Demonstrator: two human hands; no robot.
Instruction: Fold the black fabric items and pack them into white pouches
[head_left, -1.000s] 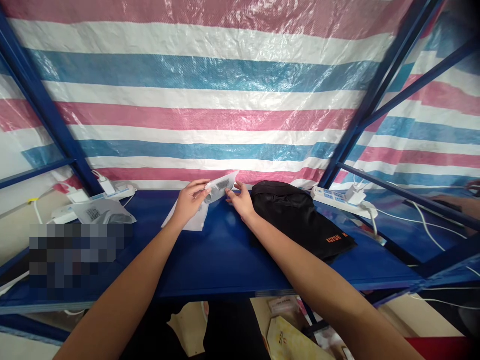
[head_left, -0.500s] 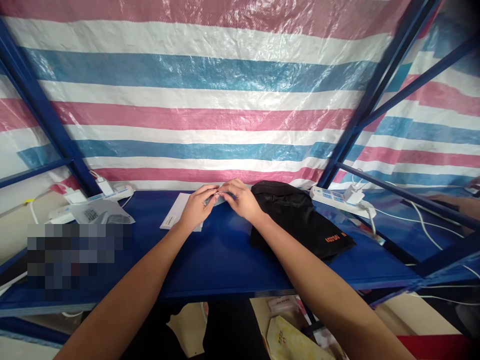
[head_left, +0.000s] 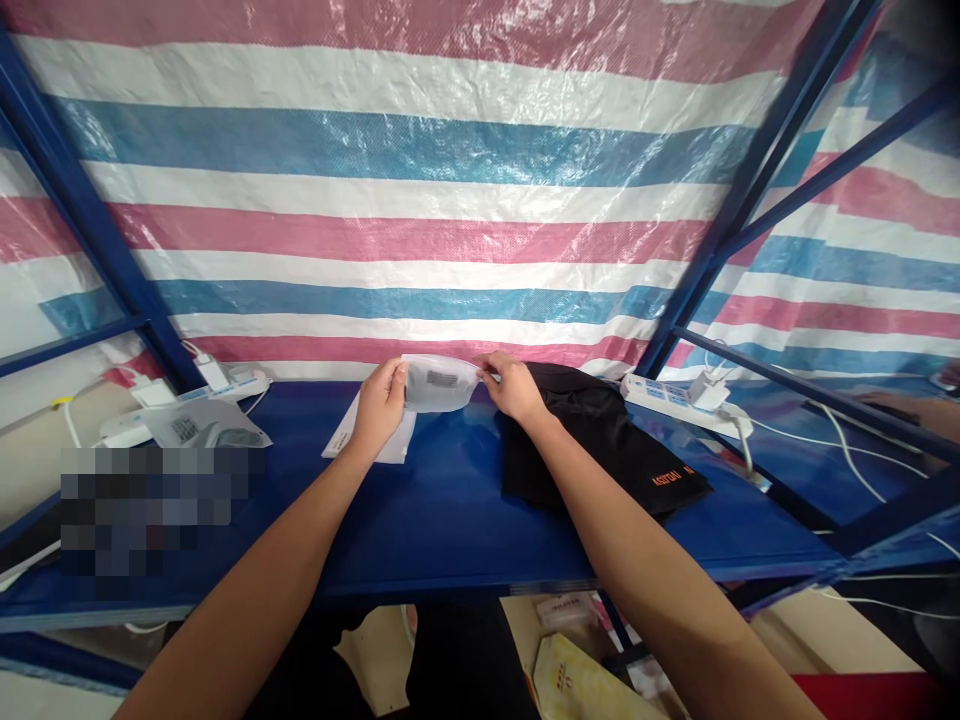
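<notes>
A translucent pouch (head_left: 441,398) with a small dark printed patch is held spread between two bare hands at the back of a blue tabletop (head_left: 442,525), in front of a striped plastic sheet (head_left: 420,240). Its left side is gripped by the left hand (head_left: 382,402), with the thumb laid near the upper corner; its upper right corner is pinched between the thumb and fingers of the right hand (head_left: 516,386). Whether its lower edge is touching the table cannot be told. A flat white packet (head_left: 391,446) is seen lying partly behind the left hand, and folded black cloth (head_left: 600,440) with orange lettering is placed just beside the right hand. The pouch is judged to be very light, thin and limp, likely slick to the fingertips, and easily creased rather than broken. Whether anything is contained in it cannot be made out. It would best be taken by its two upper corners, where the film can be kept taut; if held by one corner only, it would probably sag or fold.
</notes>
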